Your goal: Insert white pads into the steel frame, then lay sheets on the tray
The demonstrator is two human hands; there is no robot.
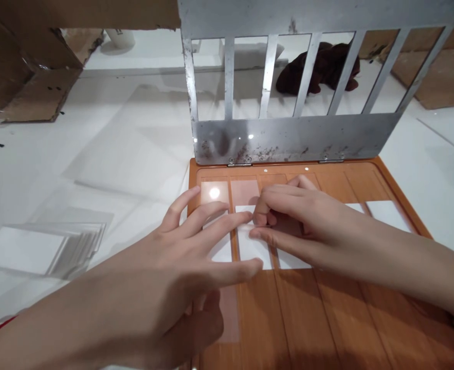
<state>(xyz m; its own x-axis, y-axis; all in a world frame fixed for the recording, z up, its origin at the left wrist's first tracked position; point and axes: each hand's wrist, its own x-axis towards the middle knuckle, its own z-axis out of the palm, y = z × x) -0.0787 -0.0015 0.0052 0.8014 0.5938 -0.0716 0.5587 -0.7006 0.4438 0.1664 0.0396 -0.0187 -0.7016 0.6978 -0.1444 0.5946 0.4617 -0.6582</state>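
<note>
My left hand [196, 257] lies palm down with fingers spread over the left part of an orange grooved tray [300, 318]. Its fingertips rest on or just over white cards, among them the one in the second groove [253, 252]. At that card's upper part my right hand [300, 216] pinches with thumb and forefinger; whatever is between them is too small to make out. Pale see-through strips [244, 191] show above and below some cards. Part of another white card [294, 259] shows beneath my right hand, and one more card [388, 215] lies farther right.
A slotted metal frame [292, 139], hinged at the tray's back edge, stands raised. A stack of white cards [26, 249] lies on the white table at left. Behind the frame sits a dark brown plush-looking object [300, 74]. Cardboard [22, 95] stands at back left.
</note>
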